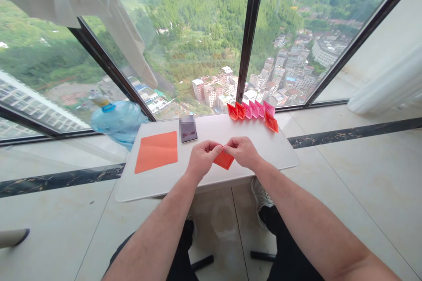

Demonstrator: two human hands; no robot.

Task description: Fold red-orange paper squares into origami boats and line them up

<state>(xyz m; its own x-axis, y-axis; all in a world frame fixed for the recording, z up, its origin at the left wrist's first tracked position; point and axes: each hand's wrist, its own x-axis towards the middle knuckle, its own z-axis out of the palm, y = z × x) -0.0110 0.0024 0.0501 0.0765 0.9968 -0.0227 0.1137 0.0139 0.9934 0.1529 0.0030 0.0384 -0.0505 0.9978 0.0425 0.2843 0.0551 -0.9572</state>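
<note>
A small folded piece of red paper (224, 160) is held between my two hands over the front part of the white table (201, 180). My left hand (205, 156) pinches its upper left side between thumb and fingers. On the upper right side, my right hand (242, 151) pinches it too, the thumbs close together at the top. The paper's lower corner points toward me, and its upper part is hidden by the fingers. Flat on the table to the left lies an orange sheet of paper (156, 153).
Several folded paper boats (252, 109), pink and red, stand in a row at the back right; another red paper boat (271, 122) sits just in front. A phone (188, 129) lies at the back. Left of the table is a blue water jug (117, 118), beside tall windows.
</note>
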